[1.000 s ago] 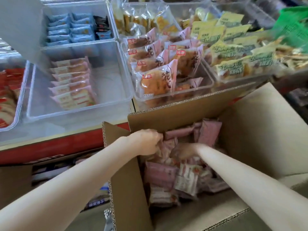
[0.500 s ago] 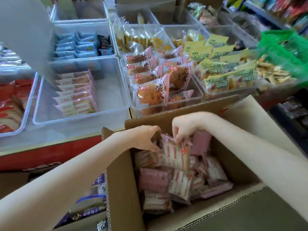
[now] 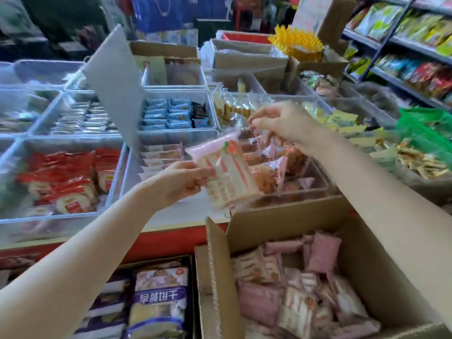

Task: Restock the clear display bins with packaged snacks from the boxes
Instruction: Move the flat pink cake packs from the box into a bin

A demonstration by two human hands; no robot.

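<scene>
We hold 1 pink snack packet (image 3: 226, 171) in the air, above the cardboard box (image 3: 288, 216) and in front of the clear display bins. Our left hand (image 3: 179, 183) grips its lower left edge, thumb on the printed face and fingers curled behind. Our right hand (image 3: 278, 123) sits just above and to the right of that grip, fingertips pinched together at the packet's top corner; we cannot tell for sure whether they hold the wrapper's seam or hover just off it.

Directly behind the grip lies the half-filled bin (image 3: 171, 182), with a short row of pale pink packets (image 3: 162, 157) stacked along its left side and bare floor on the rest. We judge this to be the packet's destination, since the wrappers look alike. To the right of the grip, the bin of brown bread packets (image 3: 274, 165) looks well stocked. To the left, the red-wrapped packets (image 3: 66, 177) fill their bin (image 3: 117, 177) fairly high. Farther back, the blue packets (image 3: 168, 113) cover only part of their bin.

Below the grip, the box holds many pink packets (image 3: 305, 294) in a loose heap. So the restocking looks to be at an early stage: 1 packet in hand, none of it placed yet, and most of the box left to move.
</scene>
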